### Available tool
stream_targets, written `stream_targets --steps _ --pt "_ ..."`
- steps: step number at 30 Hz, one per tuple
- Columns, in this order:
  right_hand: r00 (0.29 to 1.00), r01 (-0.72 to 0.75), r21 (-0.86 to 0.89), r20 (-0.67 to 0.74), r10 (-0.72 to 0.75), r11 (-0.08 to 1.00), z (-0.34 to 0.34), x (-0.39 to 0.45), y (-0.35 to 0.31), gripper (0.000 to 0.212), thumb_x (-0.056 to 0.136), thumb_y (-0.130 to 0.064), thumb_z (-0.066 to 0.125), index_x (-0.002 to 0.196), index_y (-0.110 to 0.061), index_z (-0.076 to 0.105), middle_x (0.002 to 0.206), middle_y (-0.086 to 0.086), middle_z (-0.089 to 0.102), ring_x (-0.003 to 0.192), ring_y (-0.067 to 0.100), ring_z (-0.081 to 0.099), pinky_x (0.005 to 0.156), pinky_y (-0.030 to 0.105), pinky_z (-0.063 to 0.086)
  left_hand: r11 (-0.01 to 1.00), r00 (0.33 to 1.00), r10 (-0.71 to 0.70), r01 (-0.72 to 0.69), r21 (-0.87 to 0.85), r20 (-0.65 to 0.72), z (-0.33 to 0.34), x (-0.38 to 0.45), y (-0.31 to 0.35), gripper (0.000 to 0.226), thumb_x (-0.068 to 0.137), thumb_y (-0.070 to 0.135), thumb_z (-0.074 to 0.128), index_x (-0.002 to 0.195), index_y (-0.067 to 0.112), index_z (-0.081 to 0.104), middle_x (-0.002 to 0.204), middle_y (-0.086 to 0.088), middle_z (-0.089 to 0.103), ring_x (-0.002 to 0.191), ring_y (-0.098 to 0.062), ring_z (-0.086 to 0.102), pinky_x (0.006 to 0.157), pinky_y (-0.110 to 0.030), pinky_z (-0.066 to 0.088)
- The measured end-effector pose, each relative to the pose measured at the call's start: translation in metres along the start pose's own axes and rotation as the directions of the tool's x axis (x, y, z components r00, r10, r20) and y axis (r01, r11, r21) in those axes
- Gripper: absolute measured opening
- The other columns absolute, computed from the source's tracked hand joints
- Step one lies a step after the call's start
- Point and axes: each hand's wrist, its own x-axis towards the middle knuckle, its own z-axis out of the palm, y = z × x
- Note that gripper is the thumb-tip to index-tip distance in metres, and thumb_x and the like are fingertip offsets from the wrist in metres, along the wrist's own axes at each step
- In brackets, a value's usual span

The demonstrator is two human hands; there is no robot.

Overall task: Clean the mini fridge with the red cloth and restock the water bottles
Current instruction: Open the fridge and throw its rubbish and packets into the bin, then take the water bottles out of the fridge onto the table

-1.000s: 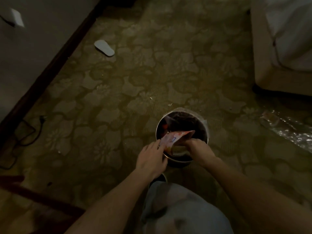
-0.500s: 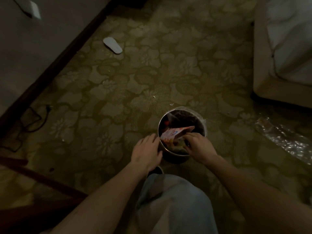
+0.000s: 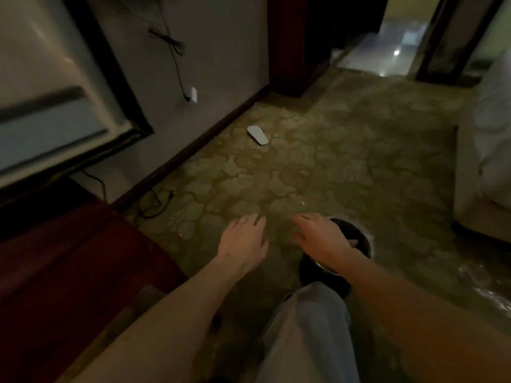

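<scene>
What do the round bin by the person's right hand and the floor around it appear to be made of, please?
The bin looks like metal with a polished finish: its rim catches a bright glint and its outer wall is dark and smooth. A thin clear liner seems to fold over the rim, though blur leaves that open. The floor looks like carpet: matte, no shine, with a woven-looking floral pattern in olive tones.
</scene>
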Motion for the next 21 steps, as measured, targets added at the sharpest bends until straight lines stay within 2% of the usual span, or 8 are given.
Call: stream_targets --steps 6,10,15,21 --pt "0.978 0.163 0.009 -0.132 -0.16 0.987 -0.069 0.004 -0.104 0.047 0.099 -0.029 0.046 0.144 -0.021 0.041 0.144 0.0 0.048 0.131 0.02 0.043 0.102 0.034 0.038 0.994 0.982 -0.049 0.065 0.083 -0.181 -0.097 -0.065 -0.038 0.053 0.096 0.041 0.047 0.144 0.019 0.039 0.149 -0.002 0.04 0.138 -0.02 0.034 0.115 -0.034 0.023" --pt "0.945 0.267 -0.002 -0.194 -0.263 0.964 -0.106 0.004 -0.171 0.051 0.098 -0.036 0.049 0.146 -0.024 0.038 0.143 -0.001 0.049 0.129 0.019 0.045 0.101 0.036 0.043 0.978 0.951 -0.115 0.159 0.135 -0.286 -0.151 -0.117 -0.068 0.051 0.097 0.041 0.046 0.143 0.019 0.041 0.149 -0.002 0.041 0.138 -0.021 0.035 0.115 -0.035 0.023" --pt "0.868 0.427 -0.03 -0.266 -0.419 0.904 -0.135 -0.001 -0.258 0.053 0.097 -0.043 0.051 0.145 -0.025 0.041 0.142 -0.003 0.05 0.131 0.015 0.044 0.102 0.032 0.042 0.933 0.885 -0.212 0.31 0.183 -0.416 -0.197 -0.189 -0.112 0.05 0.096 0.045 0.045 0.141 0.021 0.043 0.145 -0.001 0.045 0.136 -0.02 0.038 0.116 -0.036 0.025" --pt "0.751 0.593 -0.067 -0.314 -0.581 0.802 -0.156 -0.011 -0.371 0.054 0.095 -0.051 0.05 0.144 -0.029 0.041 0.14 -0.009 0.051 0.129 0.012 0.046 0.1 0.027 0.04 0.849 0.796 -0.342 0.489 0.197 -0.5 -0.235 -0.282 -0.169 0.054 0.095 0.049 0.043 0.14 0.019 0.044 0.146 -0.001 0.045 0.137 -0.02 0.038 0.115 -0.036 0.026"
